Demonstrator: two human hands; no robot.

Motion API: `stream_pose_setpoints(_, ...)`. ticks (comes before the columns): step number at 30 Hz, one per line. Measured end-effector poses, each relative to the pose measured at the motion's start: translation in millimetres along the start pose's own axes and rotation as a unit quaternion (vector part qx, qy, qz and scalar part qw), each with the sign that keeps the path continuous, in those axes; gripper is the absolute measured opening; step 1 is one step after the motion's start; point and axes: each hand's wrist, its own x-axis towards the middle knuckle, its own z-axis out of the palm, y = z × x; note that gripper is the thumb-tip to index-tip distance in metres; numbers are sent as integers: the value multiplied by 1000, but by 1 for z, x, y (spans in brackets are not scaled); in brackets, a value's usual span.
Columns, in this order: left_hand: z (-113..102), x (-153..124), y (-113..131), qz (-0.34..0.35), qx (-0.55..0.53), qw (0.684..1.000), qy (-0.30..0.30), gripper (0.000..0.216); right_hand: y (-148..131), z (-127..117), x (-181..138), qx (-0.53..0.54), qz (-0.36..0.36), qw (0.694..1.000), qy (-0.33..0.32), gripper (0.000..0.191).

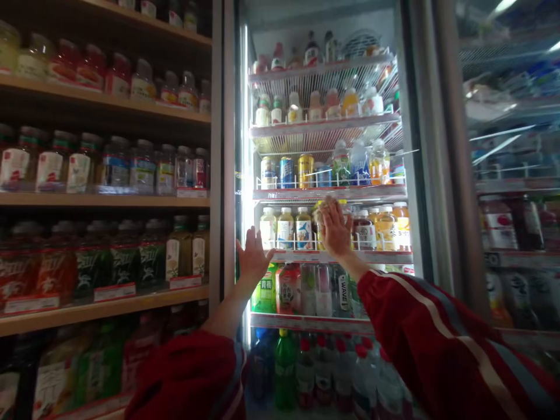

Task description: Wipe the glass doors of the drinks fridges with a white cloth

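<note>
I face an open drinks cooler (pixel 326 192) with several wire shelves of bottles and cans. My right hand (pixel 335 227) reaches into the third shelf from the top and is wrapped round a yellowish bottle (pixel 318 224) among juice bottles. My left hand (pixel 252 256) is held up with fingers spread, resting against the cooler's left frame beside a green-labelled bottle (pixel 265 290). Both arms wear red sleeves with a white stripe.
The cooler's glass door (pixel 441 175) stands swung open on the right, with another glass-fronted cooler (pixel 511 175) behind it. Wooden shelves (pixel 105 201) packed with bottled drinks fill the left. More bottles stand on the cooler's bottom shelves (pixel 324 367).
</note>
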Motion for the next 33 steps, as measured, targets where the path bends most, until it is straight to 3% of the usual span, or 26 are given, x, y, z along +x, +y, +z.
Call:
stream_pose_setpoints(5,-1,-6,-19,30,12,999,-17,59,-60,19,-11,36,-139,988,-49,43)
stream_pose_setpoints(9,0,-9,-34,41,24,999,-20,59,-77,27,-19,62,-233,968,-63,41)
stream_pose_setpoints(11,1,-10,-41,42,27,999,-19,59,-74,27,-16,65,-224,971,-60,41)
stream_pose_setpoints(16,3,-14,-56,48,21,999,-13,56,-82,32,-1,65,-118,990,-41,45)
stream_pose_setpoints(23,8,-20,-69,61,23,998,-10,56,-130,42,-12,96,-246,962,-71,39)
stream_pose_setpoints(26,7,-18,-67,61,20,998,-9,58,-124,40,-14,95,-271,955,-73,40)
stream_pose_setpoints(31,2,-15,-47,75,12,997,-15,60,-88,30,-8,75,-154,984,-55,41)
stream_pose_setpoints(33,1,-14,-34,85,11,996,-26,60,-76,27,-11,71,-152,985,-51,41)
